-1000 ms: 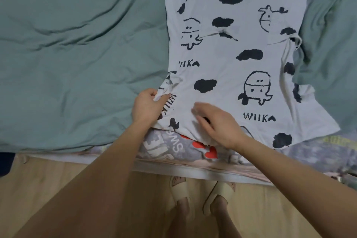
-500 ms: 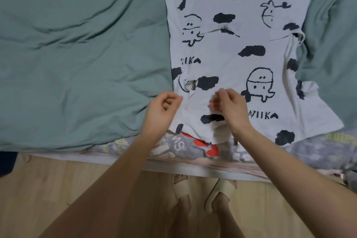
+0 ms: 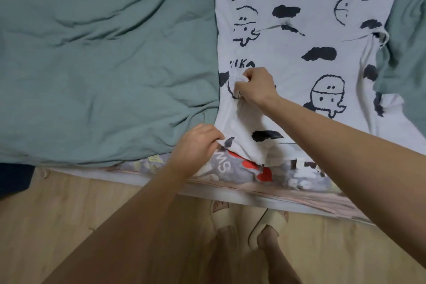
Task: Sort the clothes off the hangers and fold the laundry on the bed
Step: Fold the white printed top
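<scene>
White tee (image 3: 306,71) w/ black blotches, doodle faces and "WIIKA" print lies spread flat on the bed, on the right half of the view, hem toward the person at the bed's near edge. Its near-left corner is lifted and rumpled betw. the two hands. Right hand (image 3: 254,87) sits on the tee's left side, partway up from the hem, fingers curled and pinching a small bunch of the white fabric. Left hand (image 3: 196,145) is nearer the person, at the tee's bottom-left hem corner, fingers curled round the edge, pinching it; the hem rises from that hand toward the right one. Under the hem, at the mattress edge, a grey printed sheet (image 3: 230,168) w/ white letters and red shapes shows. Green duvet (image 3: 103,64) covers the bed left of the tee, touching its left edge, and more green cloth shows at far right. Below the bed: wood floor (image 3: 57,214), person's feet in cream slippers (image 3: 267,223).
</scene>
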A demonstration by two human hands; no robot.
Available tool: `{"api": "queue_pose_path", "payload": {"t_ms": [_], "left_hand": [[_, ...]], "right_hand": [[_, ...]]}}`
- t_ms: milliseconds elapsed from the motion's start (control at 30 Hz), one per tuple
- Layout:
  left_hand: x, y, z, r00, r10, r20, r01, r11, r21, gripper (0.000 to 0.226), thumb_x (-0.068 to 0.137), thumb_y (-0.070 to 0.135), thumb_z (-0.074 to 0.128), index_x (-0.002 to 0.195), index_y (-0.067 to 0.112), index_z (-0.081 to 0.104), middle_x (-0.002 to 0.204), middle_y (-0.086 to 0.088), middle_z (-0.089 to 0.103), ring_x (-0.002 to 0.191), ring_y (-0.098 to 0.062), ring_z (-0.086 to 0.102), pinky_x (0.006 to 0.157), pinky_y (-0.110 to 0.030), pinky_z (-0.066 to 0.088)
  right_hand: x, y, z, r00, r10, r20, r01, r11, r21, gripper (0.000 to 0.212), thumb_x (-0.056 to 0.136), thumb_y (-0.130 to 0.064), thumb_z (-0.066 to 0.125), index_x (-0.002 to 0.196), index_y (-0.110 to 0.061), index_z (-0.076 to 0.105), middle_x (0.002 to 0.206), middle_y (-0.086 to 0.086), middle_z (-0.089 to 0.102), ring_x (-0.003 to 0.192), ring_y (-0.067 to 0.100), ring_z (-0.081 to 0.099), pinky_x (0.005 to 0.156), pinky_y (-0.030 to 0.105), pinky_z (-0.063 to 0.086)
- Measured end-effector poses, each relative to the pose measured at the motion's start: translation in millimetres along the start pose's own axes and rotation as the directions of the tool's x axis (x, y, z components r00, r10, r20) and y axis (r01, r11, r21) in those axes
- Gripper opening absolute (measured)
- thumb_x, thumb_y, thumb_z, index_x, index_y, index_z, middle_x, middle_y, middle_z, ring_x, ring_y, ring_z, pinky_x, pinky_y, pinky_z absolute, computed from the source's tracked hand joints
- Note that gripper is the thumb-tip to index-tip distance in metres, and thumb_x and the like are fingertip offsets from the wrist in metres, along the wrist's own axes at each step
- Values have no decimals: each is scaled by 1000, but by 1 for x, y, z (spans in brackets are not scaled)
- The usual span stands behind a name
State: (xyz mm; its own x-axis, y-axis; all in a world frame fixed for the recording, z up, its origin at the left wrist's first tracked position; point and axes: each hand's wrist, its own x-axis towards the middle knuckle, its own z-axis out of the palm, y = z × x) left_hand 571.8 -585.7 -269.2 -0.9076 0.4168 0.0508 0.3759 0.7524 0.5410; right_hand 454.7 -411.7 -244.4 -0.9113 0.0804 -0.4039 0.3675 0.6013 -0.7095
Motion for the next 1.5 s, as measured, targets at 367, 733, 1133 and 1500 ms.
{"api": "queue_pose_path", "payload": {"t_ms": [367, 733, 1133, 1500], "left_hand": [[13, 32, 19, 991, 129, 30, -132, 986, 104, 36, 92, 39, 47, 100, 17, 74, 90, 5, 72, 84, -19, 62, 75, -30, 45], [40, 63, -1, 986, -63, 151, 34, 982, 186, 45, 97, 44, 27, 104, 26, 68, 90, 4, 70, 88, -22, 64, 65, -36, 50], [208, 216, 109, 940, 43, 338, 14, 986, -163, 32, 97, 19, 48, 128, 18, 58, 125, -2, 57, 106, -22, 58, 87, -37, 47], [274, 256, 142, 767, 44, 641, -108, 992, 62, 40, 84, 21, 69, 60, 10, 40, 57, -2, 42, 63, -23, 40, 49, -26, 25]], "right_hand": [[-1, 34, -19, 775, -625, -96, 497, 697, -517, 23, 88, -7, 55, 111, -9, 57, 108, 8, 62, 97, 29, 53, 77, 44, 47], [-8, 82, -69, 829, -535, 163, 486, 546, -682, 54, 99, -35, 22, 137, -7, 48, 149, 12, 41, 142, 29, 29, 118, 39, 2], [-104, 231, -233, 920, 112, -375, -211, 949, -235, 39, 87, -26, 64, 116, -3, 56, 111, 19, 59, 105, 37, 54, 88, 38, 38], [-114, 258, -225, 878, 421, -227, -404, 907, 117, 19, 78, -17, 69, 89, -1, 65, 88, 16, 68, 88, 35, 61, 70, 36, 44]]}}
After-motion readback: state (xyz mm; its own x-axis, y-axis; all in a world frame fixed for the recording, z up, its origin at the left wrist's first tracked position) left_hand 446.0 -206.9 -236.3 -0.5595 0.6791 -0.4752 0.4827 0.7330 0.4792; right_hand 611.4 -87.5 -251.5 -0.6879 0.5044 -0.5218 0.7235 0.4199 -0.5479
